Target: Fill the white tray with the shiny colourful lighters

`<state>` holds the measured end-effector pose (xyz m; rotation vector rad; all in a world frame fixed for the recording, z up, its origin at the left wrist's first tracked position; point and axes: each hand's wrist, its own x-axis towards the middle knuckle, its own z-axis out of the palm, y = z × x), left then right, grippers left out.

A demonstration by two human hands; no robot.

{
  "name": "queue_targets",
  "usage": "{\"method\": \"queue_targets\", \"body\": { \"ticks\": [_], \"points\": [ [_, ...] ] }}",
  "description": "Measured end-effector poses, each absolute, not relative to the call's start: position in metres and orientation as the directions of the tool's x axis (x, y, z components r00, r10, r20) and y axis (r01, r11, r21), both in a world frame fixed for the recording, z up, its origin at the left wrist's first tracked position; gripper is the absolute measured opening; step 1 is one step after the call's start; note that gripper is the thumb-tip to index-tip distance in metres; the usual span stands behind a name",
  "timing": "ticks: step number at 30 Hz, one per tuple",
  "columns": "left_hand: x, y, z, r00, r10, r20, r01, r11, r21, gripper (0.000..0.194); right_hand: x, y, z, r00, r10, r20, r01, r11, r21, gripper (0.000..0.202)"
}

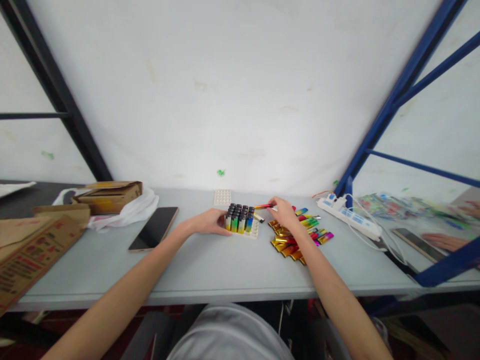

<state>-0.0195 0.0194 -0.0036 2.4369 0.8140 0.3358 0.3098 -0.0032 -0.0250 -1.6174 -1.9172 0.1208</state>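
Several upright lighters with black tops (240,219) stand packed together in a white tray with holes (254,231). My left hand (210,221) rests against the left side of this group, thumb and fingers around its edge. My right hand (282,211) is closed on a red lighter (263,206), held nearly level to the right of the group. Another lighter (258,217) lies tilted at the tray's right side. Under and beside my right forearm is a loose pile of shiny gold and multicoloured lighters (288,245).
A second white tray (222,197) lies near the wall. To the left are a phone (154,228), a white bag (140,207) and cardboard boxes (112,196). A power strip (350,218) with cables lies right; beyond the blue frame, another person's hands (446,241) show.
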Motion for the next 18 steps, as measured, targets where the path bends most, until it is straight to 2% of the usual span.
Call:
{"method": "queue_targets", "body": {
  "ticks": [3,5,8,10,13,15,18],
  "points": [
    [-0.019,0.018,-0.003,0.778,0.625,0.061,0.49,-0.664,0.565,0.051,0.304,-0.006,-0.017,0.064,0.912,0.404,0.557,0.304,-0.773,0.025],
    [-0.019,0.017,-0.002,0.775,0.63,0.053,0.496,-0.657,0.567,0.051,0.296,-0.01,-0.01,0.077,0.93,0.359,0.281,0.325,-0.903,0.036],
    [-0.019,0.016,-0.002,0.768,0.639,0.052,0.504,-0.653,0.565,0.051,0.28,-0.021,0.001,0.045,0.952,0.301,-0.029,0.303,-0.953,0.045],
    [-0.018,0.017,-0.003,0.762,0.646,0.053,0.516,-0.654,0.553,0.051,0.272,-0.026,0.004,0.011,0.96,0.281,-0.126,0.28,-0.952,0.047],
    [-0.019,0.019,-0.006,0.77,0.636,0.053,0.508,-0.662,0.551,0.052,0.264,-0.03,0.001,-0.094,0.959,0.269,-0.085,0.262,-0.961,0.044],
    [-0.019,0.02,-0.007,0.78,0.624,0.054,0.494,-0.666,0.559,0.053,0.262,-0.03,-0.004,-0.158,0.948,0.277,0.044,0.286,-0.957,0.042],
    [-0.019,0.021,-0.008,0.781,0.622,0.06,0.488,-0.667,0.563,0.054,0.26,-0.029,-0.012,-0.161,0.923,0.35,0.247,0.381,-0.891,0.039]
  ]
}}
